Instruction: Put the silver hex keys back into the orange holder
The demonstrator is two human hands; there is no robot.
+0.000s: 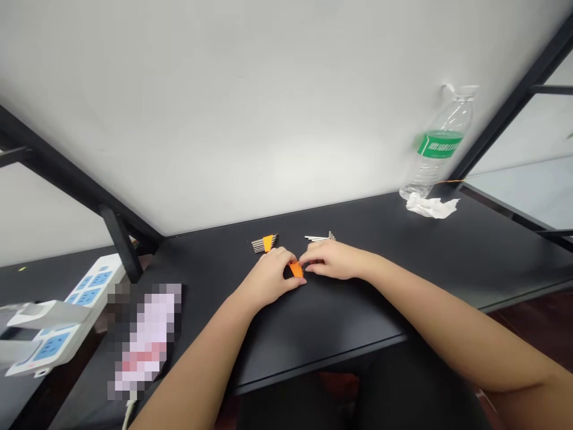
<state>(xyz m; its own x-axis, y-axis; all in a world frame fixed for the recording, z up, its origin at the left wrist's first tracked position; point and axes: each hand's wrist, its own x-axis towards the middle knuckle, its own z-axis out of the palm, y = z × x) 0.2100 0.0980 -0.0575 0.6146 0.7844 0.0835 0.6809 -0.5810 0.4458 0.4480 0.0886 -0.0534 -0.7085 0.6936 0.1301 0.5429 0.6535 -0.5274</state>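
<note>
My left hand (272, 276) is closed on a small orange hex key holder (296, 269), with thumb and fingers at its two ends. Close against the holder's right side is my right hand (329, 259), its fingers curled in a pinch. Whatever lies between those fingertips is too small to make out. Just beyond my left hand lies a second orange holder filled with several hex keys (267, 243). Several loose silver hex keys (320, 238) lie behind my right hand, which partly covers them.
A clear bottle with a green label (441, 144) stands by the wall, with a crumpled tissue (430, 206) before it. To the left are a white power strip (67, 322) and a blurred-out pinkish item (150, 334) near a white cable (129, 412). Black frame bars flank the black table (322, 334).
</note>
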